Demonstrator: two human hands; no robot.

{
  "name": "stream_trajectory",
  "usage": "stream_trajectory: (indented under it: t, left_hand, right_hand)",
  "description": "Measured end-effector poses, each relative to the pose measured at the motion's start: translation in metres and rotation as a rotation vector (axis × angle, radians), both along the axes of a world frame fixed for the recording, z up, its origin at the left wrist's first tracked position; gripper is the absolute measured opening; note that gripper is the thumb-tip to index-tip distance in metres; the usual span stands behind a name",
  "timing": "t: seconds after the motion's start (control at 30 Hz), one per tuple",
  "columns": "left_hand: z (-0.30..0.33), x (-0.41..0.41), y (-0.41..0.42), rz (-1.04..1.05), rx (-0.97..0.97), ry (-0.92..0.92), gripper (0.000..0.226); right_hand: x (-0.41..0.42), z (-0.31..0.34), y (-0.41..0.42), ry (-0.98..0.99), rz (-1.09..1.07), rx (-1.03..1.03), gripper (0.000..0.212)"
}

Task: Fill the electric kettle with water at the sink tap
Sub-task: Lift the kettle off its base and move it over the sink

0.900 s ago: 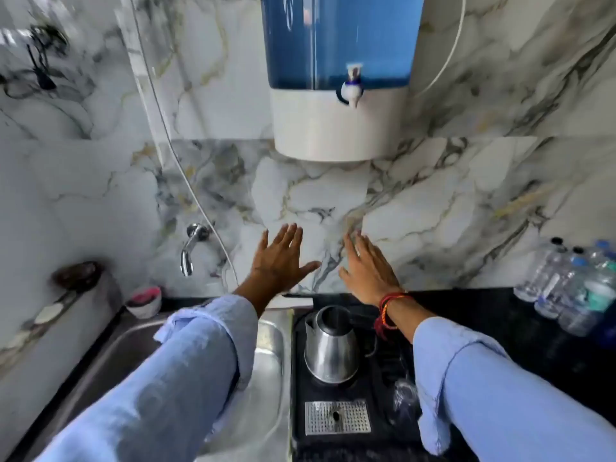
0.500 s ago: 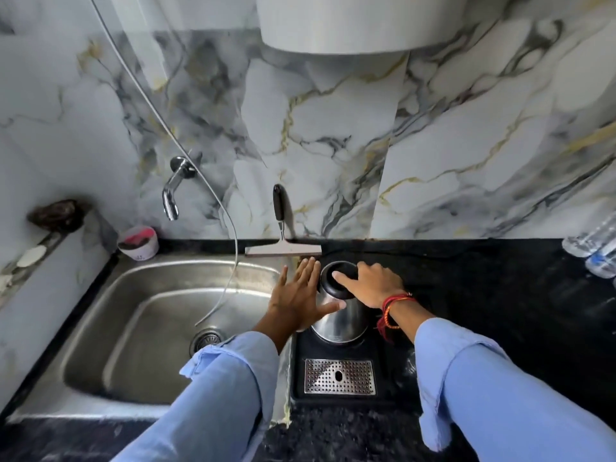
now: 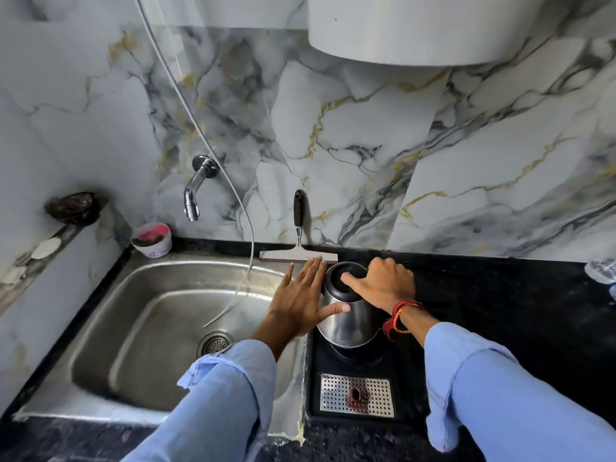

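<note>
Steel kettle (image 3: 350, 320) sits on a black tray (image 3: 353, 381) on the dark desk (image 3: 500, 295), just right of the sink (image 3: 140, 335), lid on. Right hand (image 3: 383, 285) rests on top of the kettle, fingers (image 3: 350, 281) curled over the black lid (image 3: 343, 278), grip closed around the top and handle side. Left hand (image 3: 301, 301) is spread flat against the kettle's left wall, thumb touching the steel, grip wide and holding nothing. Tap (image 3: 196, 186) sticks out of the marble wall above the sink's back edge, well left of the kettle. A thin hose (image 3: 243, 208) hangs down into the basin. A squeegee (image 3: 298, 241) leans against the wall just behind the kettle. Perforated drip grate (image 3: 356, 395) sits at the tray front.
</note>
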State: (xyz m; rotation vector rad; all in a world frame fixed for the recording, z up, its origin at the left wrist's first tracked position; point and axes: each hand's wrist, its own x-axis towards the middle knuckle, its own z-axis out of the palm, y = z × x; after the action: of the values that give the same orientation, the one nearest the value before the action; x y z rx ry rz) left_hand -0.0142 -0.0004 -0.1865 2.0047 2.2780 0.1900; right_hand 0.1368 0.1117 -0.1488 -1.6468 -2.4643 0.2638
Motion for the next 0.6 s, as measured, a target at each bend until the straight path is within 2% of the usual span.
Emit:
stream_trajectory:
  t: [0.33,0.47,0.53,0.6]
  left_hand:
    - [0.017,-0.149,-0.047,0.059,0.086,-0.056,0.110]
    - [0.012,-0.206,-0.067,0.088,0.059,-0.051,0.112]
    - [0.007,-0.238,-0.076,0.117,0.032,-0.044,0.116]
    - [0.000,-0.264,-0.083,0.132,-0.009,-0.025,0.117]
  right_hand:
    - [-0.143,0.028,-0.035,0.166,0.018,-0.087,0.072]
    - [-0.198,0.017,-0.045,0.187,0.060,-0.150,0.040]
    - [-0.229,0.006,-0.049,0.295,0.022,-0.240,0.033]
    - [-0.255,-0.007,-0.051,0.313,0.024,-0.292,0.031]
